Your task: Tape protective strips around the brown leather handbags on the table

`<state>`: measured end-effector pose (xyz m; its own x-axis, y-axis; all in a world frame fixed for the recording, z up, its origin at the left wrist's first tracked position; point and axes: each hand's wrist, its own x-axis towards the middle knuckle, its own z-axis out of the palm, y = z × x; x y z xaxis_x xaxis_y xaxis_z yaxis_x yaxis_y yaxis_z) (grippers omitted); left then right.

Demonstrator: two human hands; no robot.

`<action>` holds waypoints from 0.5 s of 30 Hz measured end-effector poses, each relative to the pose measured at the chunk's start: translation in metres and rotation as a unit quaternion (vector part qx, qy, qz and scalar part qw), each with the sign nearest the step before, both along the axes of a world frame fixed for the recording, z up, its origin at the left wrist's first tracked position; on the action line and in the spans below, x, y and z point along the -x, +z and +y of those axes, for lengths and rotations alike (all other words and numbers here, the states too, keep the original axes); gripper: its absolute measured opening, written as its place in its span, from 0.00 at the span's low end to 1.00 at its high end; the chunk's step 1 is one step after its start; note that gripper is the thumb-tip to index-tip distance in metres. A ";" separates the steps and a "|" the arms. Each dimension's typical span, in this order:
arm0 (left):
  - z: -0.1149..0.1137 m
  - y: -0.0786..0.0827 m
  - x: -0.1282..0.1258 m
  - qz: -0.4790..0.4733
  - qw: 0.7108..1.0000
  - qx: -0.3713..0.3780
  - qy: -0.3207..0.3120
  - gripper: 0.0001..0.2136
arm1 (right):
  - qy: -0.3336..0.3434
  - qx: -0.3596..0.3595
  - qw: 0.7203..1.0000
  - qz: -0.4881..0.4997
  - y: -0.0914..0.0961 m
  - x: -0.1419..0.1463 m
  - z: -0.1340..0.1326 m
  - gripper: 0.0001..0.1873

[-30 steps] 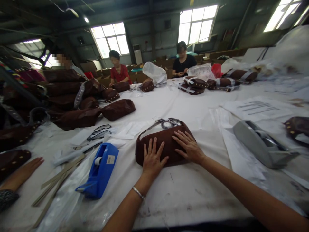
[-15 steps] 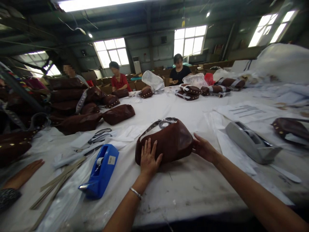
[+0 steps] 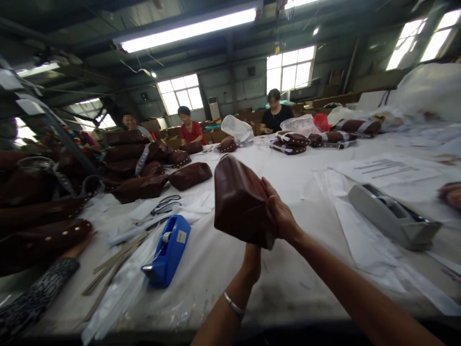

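A dark brown leather handbag [image 3: 240, 204] is tilted up off the white-covered table, one end turned toward me. My right hand [image 3: 283, 215] grips its right side, thumb and fingers pressed on the leather. Underneath, my left hand [image 3: 253, 257] bears the bag from below; its fingers are hidden behind the leather, and a silver bangle circles that wrist. To the left of my hands stands a blue tape dispenser [image 3: 167, 252]. A grey tape dispenser [image 3: 392, 216] sits to the right, apart from my right hand.
Brown bags [image 3: 126, 163] are piled at left, where a co-worker's patterned sleeve [image 3: 43, 293] reaches under one. Flat strips [image 3: 115, 262] and clear plastic lie by the blue dispenser. Papers [image 3: 382, 168] are at right. Wrapped bags [image 3: 290, 142] lie farther back, with people seated beyond.
The handbag has been raised from the table and turned end-on. My left hand has gone from its front face to beneath it; my right hand now grips its side. The view has shifted slightly.
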<state>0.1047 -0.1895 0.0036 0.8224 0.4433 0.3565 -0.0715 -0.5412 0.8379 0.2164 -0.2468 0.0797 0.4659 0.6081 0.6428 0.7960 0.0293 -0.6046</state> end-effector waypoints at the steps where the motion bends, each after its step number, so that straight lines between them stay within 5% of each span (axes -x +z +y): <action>1: -0.015 0.000 -0.004 -0.012 0.994 0.113 0.002 0.24 | -0.023 0.035 0.997 -0.066 0.005 0.001 0.001 0.31; 4: -0.053 -0.007 0.003 -0.004 0.910 0.415 -0.017 0.23 | -0.057 0.159 0.976 -0.137 -0.010 0.006 0.001 0.30; 7: -0.076 -0.006 0.043 0.106 0.853 0.501 -0.099 0.20 | -0.063 0.245 0.952 -0.173 -0.051 0.012 -0.006 0.31; 9: -0.074 0.011 0.074 0.168 0.843 0.479 -0.180 0.16 | -0.056 0.258 0.947 -0.184 -0.070 0.016 -0.012 0.32; 10: -0.065 0.022 0.087 0.178 0.879 0.396 -0.197 0.14 | -0.051 0.260 0.947 -0.183 -0.075 0.016 -0.015 0.32; 12: -0.036 0.044 0.101 0.088 0.986 0.127 -0.063 0.12 | -0.027 0.269 0.947 -0.173 -0.074 0.012 -0.021 0.31; 13: -0.017 0.052 0.104 0.041 0.999 -0.006 0.003 0.13 | -0.002 0.276 0.945 -0.172 -0.069 0.007 -0.025 0.31; 15: 0.021 0.058 0.102 0.047 0.974 -0.219 0.022 0.25 | 0.080 0.296 0.933 -0.190 -0.057 -0.007 -0.037 0.34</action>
<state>0.0029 -0.1685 0.0612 0.8448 0.3005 0.4428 0.0260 -0.8496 0.5269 0.2233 -0.2836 0.0231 0.1452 0.9514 0.2717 0.9701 -0.0830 -0.2280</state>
